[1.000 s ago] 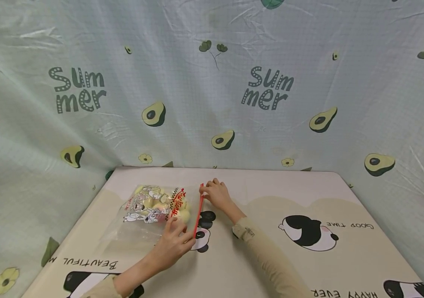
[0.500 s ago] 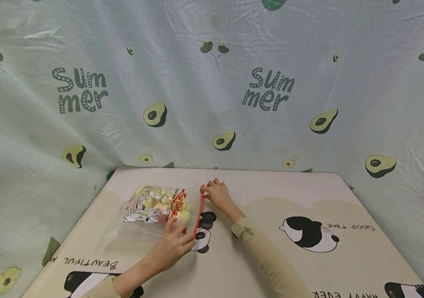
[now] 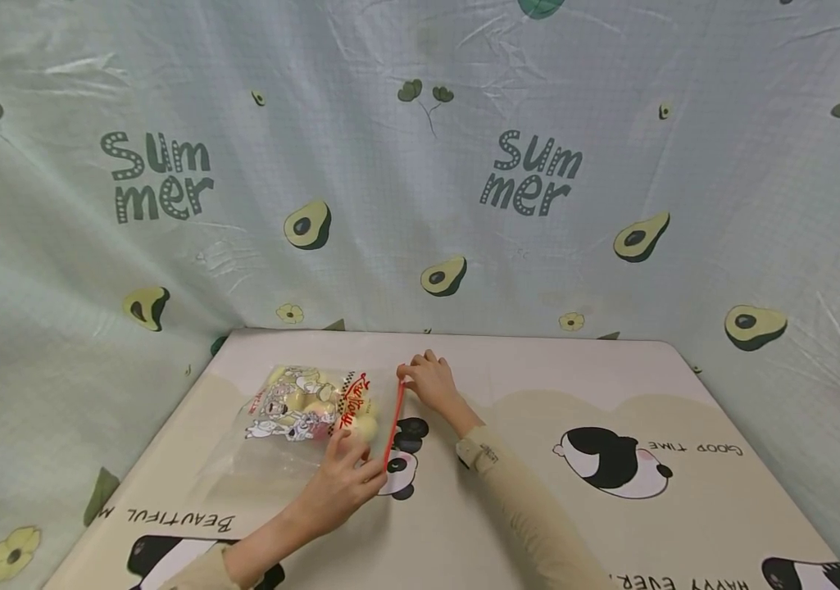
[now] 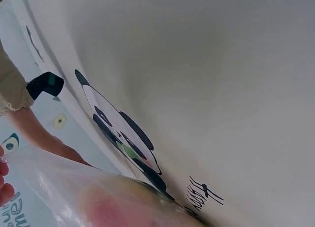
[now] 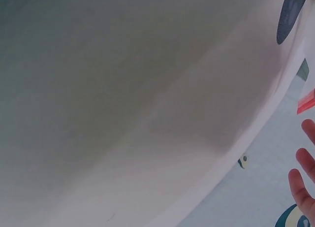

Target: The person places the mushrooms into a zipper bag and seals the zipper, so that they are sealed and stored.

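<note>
A clear plastic zip bag [image 3: 266, 459] with cartoon prints and red lettering lies on the left half of the table. Inside are rounded yellow and pink items, whose kind the film blurs. Along its right edge runs a red zip strip [image 3: 395, 418]. My left hand [image 3: 346, 475] pinches the near end of that edge, while my right hand [image 3: 430, 383] pinches the far end. The left wrist view has the bag [image 4: 113, 202] bulging with pink and yellow beside a few fingertips [image 4: 5, 185]. At the right wrist view's border, a red strip end [image 5: 306, 103] shows above several fingers [image 5: 299, 187].
A light cloth with panda drawings [image 3: 611, 463] covers the table [image 3: 508, 524]. Behind and at both sides hangs a curtain [image 3: 360, 164] printed with avocados and lettering. The table's far edge [image 3: 538, 338] meets the curtain.
Hardly anything differs. Both hands stay at the two ends of the red strip, the right one shifting very slightly upward. The bag stays in place.
</note>
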A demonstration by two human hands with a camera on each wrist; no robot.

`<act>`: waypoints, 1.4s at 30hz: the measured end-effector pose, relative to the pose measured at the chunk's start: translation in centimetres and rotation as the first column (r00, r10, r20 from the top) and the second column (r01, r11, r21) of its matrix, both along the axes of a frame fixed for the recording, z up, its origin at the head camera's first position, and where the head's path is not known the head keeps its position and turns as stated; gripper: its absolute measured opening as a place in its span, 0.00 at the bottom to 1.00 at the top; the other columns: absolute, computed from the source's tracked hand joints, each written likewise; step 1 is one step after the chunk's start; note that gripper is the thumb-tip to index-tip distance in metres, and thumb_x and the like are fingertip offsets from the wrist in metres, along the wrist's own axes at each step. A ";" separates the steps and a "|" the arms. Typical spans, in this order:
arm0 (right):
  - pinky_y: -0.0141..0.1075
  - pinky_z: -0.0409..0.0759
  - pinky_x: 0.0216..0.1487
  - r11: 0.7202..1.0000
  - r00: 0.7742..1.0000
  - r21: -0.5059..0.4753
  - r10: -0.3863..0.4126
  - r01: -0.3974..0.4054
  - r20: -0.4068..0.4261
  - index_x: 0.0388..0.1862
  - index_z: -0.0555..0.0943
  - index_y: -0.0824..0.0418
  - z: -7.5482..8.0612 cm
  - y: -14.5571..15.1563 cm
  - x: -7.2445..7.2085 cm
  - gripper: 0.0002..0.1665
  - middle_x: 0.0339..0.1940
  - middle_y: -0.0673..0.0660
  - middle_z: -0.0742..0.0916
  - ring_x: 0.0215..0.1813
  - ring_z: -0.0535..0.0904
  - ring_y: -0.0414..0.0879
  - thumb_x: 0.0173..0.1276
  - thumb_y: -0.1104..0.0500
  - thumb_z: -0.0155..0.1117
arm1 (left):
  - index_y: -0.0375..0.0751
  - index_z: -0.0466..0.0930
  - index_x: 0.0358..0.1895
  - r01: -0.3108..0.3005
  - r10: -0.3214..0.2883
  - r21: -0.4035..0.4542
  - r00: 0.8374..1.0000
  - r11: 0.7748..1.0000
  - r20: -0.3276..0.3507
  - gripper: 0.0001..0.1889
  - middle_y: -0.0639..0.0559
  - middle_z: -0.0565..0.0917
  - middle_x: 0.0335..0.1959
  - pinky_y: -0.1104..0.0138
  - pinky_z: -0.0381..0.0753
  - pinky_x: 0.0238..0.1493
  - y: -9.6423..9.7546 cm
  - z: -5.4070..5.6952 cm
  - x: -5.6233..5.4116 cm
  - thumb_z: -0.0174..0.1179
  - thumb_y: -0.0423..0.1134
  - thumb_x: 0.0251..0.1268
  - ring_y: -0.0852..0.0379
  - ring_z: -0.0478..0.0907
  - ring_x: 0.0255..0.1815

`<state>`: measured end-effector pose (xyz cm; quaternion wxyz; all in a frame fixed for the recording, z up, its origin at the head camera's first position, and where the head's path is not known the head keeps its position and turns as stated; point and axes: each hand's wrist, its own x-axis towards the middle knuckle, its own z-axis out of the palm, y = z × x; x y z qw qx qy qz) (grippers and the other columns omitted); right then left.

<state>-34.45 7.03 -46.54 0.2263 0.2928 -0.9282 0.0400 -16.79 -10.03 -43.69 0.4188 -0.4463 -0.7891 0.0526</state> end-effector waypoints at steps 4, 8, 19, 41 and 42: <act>0.36 0.68 0.30 1.000 1.000 0.005 -0.015 0.015 0.016 0.33 0.79 0.40 0.0 -0.1 -0.1 0.07 0.34 0.48 0.82 0.37 0.70 0.45 0.53 0.50 0.63 | 0.50 0.76 0.23 -0.007 0.007 -0.006 1.000 1.000 -0.007 0.11 0.60 0.72 0.24 0.48 0.64 0.46 -0.2 0.0 -0.1 0.43 0.38 0.55 0.57 0.69 0.34; 0.36 0.69 0.31 0.999 0.999 0.012 -0.032 0.032 0.033 0.33 0.79 0.40 -0.1 -0.1 -0.1 0.07 0.34 0.48 0.82 0.37 0.71 0.45 0.53 0.50 0.63 | 0.50 0.76 0.24 -0.017 0.017 -0.011 1.000 1.000 -0.018 0.07 0.61 0.73 0.25 0.48 0.66 0.45 -0.5 -0.1 0.0 0.47 0.39 0.47 0.57 0.69 0.35; 0.37 0.69 0.31 0.999 0.999 0.022 -0.044 0.044 0.022 0.33 0.79 0.40 -0.5 -0.3 -0.2 0.07 0.34 0.48 0.82 0.38 0.71 0.45 0.53 0.50 0.63 | 0.50 0.77 0.26 0.005 -0.005 -0.001 1.000 1.000 -0.021 0.08 0.59 0.75 0.27 0.49 0.63 0.46 -0.5 -0.2 0.3 0.47 0.41 0.48 0.56 0.69 0.34; 0.38 0.70 0.32 0.997 0.997 0.009 -0.076 0.076 0.004 0.32 0.78 0.41 -0.5 -0.3 -0.6 0.06 0.33 0.49 0.82 0.38 0.71 0.45 0.53 0.49 0.63 | 0.50 0.75 0.24 -0.001 0.001 -0.014 0.999 1.000 -0.045 0.07 0.60 0.73 0.25 0.49 0.64 0.46 -0.5 0.1 0.3 0.46 0.39 0.48 0.57 0.69 0.34; 0.39 0.70 0.33 0.997 0.997 0.010 -0.077 0.077 0.008 0.32 0.78 0.41 -0.5 -0.3 -0.6 0.06 0.33 0.49 0.82 0.38 0.71 0.46 0.53 0.49 0.62 | 0.50 0.75 0.24 -0.004 0.003 -0.015 0.999 1.000 -0.048 0.07 0.60 0.73 0.25 0.49 0.64 0.46 -0.5 0.1 0.4 0.46 0.39 0.49 0.57 0.69 0.34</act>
